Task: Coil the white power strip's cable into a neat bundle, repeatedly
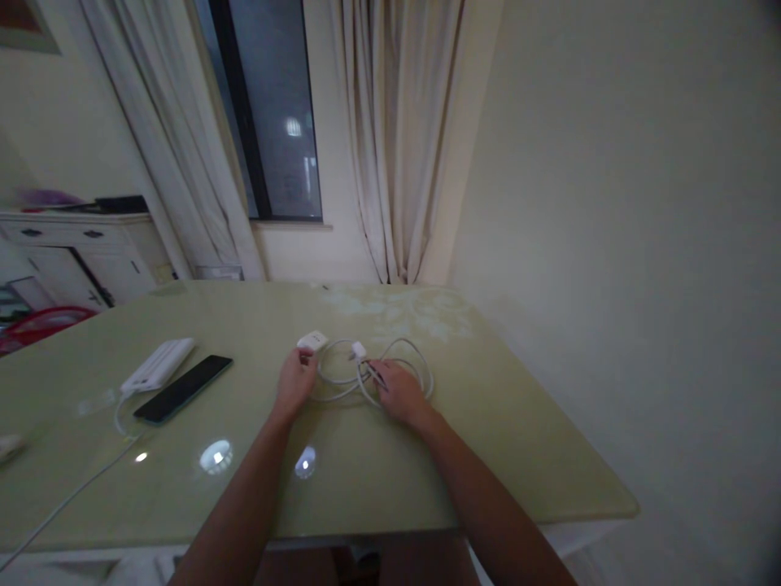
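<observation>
A white charger block (312, 340) with a looped white cable (407, 352) lies on the pale green table (518, 423). My left hand (295, 381) rests just below the charger block, fingers curled and touching the cable loop. My right hand (396, 391) is closed in a pinch on the cable near its white plug (359, 351), with a thin dark end showing at the fingertips.
To the left lie a white power bank (159, 364) with its own white cable (67, 496) and a black phone (183, 388). A wall rises close on the right. Curtains and a dark window stand behind the table; a white cabinet (85, 252) stands at far left.
</observation>
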`<state>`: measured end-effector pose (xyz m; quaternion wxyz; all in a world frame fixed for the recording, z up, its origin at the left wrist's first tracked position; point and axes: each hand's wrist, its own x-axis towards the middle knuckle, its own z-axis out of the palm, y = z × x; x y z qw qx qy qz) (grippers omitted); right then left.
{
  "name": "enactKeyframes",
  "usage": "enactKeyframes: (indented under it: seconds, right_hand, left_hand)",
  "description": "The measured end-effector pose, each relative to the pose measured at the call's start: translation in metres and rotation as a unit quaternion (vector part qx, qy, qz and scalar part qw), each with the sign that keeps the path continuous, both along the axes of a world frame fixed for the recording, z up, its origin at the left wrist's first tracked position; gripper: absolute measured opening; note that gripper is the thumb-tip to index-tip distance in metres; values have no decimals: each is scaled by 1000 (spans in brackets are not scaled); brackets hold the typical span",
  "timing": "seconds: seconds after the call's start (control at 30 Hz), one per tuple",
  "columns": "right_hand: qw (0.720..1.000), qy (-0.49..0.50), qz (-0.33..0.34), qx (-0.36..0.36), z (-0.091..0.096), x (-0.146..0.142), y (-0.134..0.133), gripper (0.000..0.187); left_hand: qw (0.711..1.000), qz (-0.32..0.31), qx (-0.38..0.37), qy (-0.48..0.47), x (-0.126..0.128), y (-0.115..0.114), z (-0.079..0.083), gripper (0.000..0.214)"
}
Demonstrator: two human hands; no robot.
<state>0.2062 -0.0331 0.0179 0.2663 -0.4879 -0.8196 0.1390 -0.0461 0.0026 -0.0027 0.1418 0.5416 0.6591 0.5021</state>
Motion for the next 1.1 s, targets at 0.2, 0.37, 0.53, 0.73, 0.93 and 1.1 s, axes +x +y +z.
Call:
enactKeyframes:
  seconds: [0.2, 0.37, 0.53, 0.73, 0.93, 1.1]
  right_hand:
    - [997, -76, -14, -2, -9, -1, 4, 50]
    - [986, 157, -46, -39, -7, 5, 17, 34]
    - [845, 516, -134, -42, 15, 24, 26, 47]
    - [605, 673, -339, 257, 70, 102, 9, 40]
    - [466, 667, -363, 455, 147, 209, -28, 24]
    - [503, 547, -400, 537, 199, 281, -49, 32]
  left_hand:
    - [969, 69, -76, 224, 5, -14, 3, 36]
    - [962, 48, -116, 243, 2, -15, 1, 36]
    - [993, 3, -53, 109, -8, -5, 7, 21]
    - [946, 54, 130, -292, -8, -5, 29, 27]
    - [771, -17, 167, -614, -41, -6, 40, 18]
    - [693, -47, 284, -661, -60, -16, 65, 23]
